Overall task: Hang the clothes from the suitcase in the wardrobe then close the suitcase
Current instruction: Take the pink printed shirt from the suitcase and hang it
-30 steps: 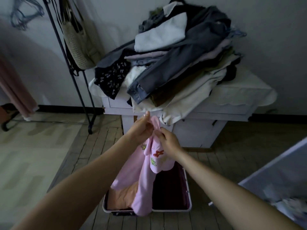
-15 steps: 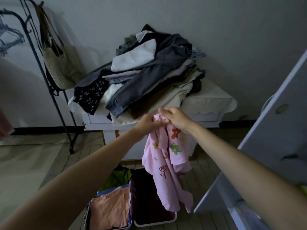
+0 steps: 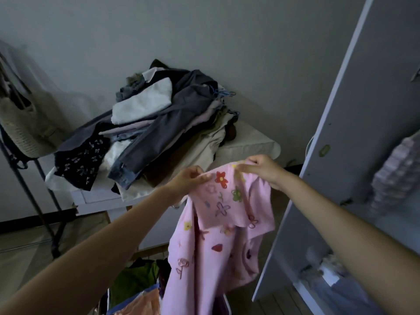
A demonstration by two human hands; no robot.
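Note:
A pink garment (image 3: pixel 218 242) with embroidered flowers hangs in front of me, held up by its top edge. My left hand (image 3: pixel 188 178) pinches that edge on the left and my right hand (image 3: pixel 261 167) grips it on the right, the two hands apart. Below, at the bottom edge, the open suitcase (image 3: pixel 226 303) shows only partly, with green (image 3: pixel 136 278) and orange clothes (image 3: pixel 141 305) in it. The wardrobe's open grey door (image 3: pixel 354 123) stands at the right, with hanging clothes (image 3: pixel 395 176) inside.
A white table (image 3: pixel 247 144) behind the garment carries a tall heap of folded clothes (image 3: pixel 159 123). A black clothes rack (image 3: pixel 36 189) with a knitted bag (image 3: pixel 25 130) stands at the left. Wooden floor lies between rack and table.
The view has swung right toward the wardrobe. My hands have moved apart along the garment's top edge, spreading it, and the garment has risen clear above the suitcase.

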